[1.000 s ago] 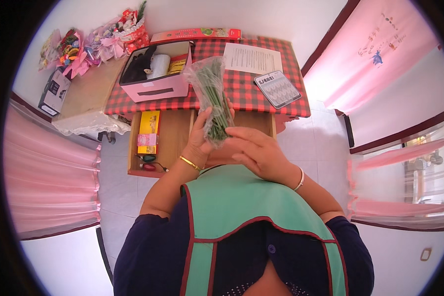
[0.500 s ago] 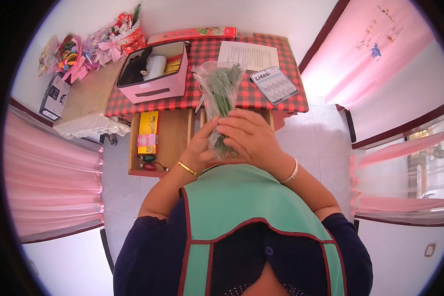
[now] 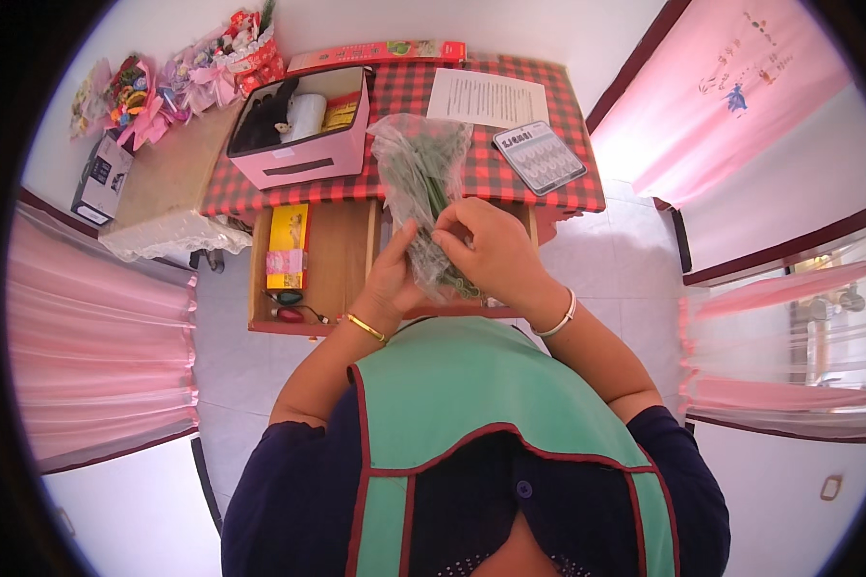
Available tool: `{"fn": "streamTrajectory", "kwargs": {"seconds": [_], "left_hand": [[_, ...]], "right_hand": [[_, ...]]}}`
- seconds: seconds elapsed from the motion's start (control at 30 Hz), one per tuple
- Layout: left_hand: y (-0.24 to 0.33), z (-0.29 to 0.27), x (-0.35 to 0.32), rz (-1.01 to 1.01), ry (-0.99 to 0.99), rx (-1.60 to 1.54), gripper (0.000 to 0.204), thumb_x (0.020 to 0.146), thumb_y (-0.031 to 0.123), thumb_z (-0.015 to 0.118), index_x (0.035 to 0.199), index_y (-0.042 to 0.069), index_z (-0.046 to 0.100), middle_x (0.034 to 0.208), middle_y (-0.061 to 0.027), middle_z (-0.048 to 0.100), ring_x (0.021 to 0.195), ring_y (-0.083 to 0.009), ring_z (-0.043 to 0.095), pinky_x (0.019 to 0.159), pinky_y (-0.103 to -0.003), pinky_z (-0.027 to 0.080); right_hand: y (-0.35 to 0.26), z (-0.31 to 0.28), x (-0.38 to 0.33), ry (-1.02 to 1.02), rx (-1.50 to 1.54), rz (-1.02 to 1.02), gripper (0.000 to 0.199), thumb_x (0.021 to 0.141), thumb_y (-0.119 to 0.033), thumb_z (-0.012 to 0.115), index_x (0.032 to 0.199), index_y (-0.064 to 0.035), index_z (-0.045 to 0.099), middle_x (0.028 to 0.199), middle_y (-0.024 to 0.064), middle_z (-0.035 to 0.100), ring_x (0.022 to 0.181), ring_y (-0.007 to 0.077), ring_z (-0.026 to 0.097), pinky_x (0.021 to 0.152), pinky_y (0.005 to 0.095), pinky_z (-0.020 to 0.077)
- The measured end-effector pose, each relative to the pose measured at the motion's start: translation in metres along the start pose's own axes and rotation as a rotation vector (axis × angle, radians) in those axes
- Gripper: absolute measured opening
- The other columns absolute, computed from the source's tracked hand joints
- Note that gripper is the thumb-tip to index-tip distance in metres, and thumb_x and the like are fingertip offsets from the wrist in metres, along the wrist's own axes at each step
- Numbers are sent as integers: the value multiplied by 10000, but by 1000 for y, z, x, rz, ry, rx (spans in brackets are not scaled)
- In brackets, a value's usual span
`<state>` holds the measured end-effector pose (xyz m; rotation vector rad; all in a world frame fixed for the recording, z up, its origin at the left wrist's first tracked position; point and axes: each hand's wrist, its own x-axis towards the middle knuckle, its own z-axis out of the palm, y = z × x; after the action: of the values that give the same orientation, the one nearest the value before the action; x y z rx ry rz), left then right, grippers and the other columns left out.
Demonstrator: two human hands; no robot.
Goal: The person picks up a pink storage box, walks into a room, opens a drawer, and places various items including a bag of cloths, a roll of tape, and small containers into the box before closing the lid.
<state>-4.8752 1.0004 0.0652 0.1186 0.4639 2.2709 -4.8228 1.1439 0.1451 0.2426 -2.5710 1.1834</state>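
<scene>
Keep left hand [image 3: 394, 281] and right hand [image 3: 486, 252] clamped on clear bag of green stems [image 3: 423, 183], held above open drawer [image 3: 332, 255] just before checked worktop [image 3: 548, 188]; pinch near lower end, avoid crushing stems.

- bag [image 3: 419, 168]: thin clear plastic, crinkled, glossy
- tablecloth [image 3: 548, 188]: checked red cloth, matt
- drawer [image 3: 342, 260]: bare wood, smooth
- sheet [image 3: 488, 97]: white paper, matt
- bangle [image 3: 366, 328]: shiny gold metal
- apron [image 3: 471, 385]: green cloth, matt
</scene>
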Motion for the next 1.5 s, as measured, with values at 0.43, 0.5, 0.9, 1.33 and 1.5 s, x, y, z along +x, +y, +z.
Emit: {"fn": "streamTrajectory", "kwargs": {"seconds": [0.43, 0.5, 0.9, 1.33, 1.5], "left_hand": [[4, -17, 2, -35, 53, -147, 460, 879, 328, 572, 1246, 77, 455, 1129, -74, 577, 999, -218, 581, 861, -401, 492], [5, -37, 6, -25, 152, -79, 430, 873, 275, 573, 1225, 50, 471, 1089, -78, 588, 946, -213, 593, 821, -387, 509], [5, -79, 20, -107, 149, 91, 381, 845, 204, 607, 1160, 21, 496, 978, -79, 591, 886, -188, 591, 762, -341, 523], [-72, -159, 54, -416, 536, 38, 231, 817, 179, 646, 991, 47, 567, 896, -95, 629, 828, -236, 615, 745, -399, 520], [-84, -170, 89, -428, 547, 44, 266, 827, 147, 628, 1055, 37, 548, 975, -103, 617, 903, -241, 596, 813, -400, 509]], "right_hand": [[3, 11, 15, 9, 283, 150, 184, 857, -137, 568, 989, -9, 581, 827, 61, 611, 713, 110, 564, 656, 248, 451], [4, 11, 10, 74, 368, 147, 186, 865, -139, 557, 999, -13, 580, 855, 68, 613, 746, 117, 574, 679, 253, 457], [151, 53, -36, -9, 272, 475, 256, 832, -202, 560, 1017, -29, 597, 920, 173, 630, 857, 302, 615, 776, 367, 471], [266, 94, -28, -41, -458, 637, 292, 787, -243, 606, 994, -40, 574, 877, 183, 640, 869, 345, 613, 751, 423, 492], [276, 112, -19, -238, -563, 770, 347, 748, -276, 628, 976, -26, 551, 864, 223, 632, 826, 391, 607, 730, 448, 494]]}}
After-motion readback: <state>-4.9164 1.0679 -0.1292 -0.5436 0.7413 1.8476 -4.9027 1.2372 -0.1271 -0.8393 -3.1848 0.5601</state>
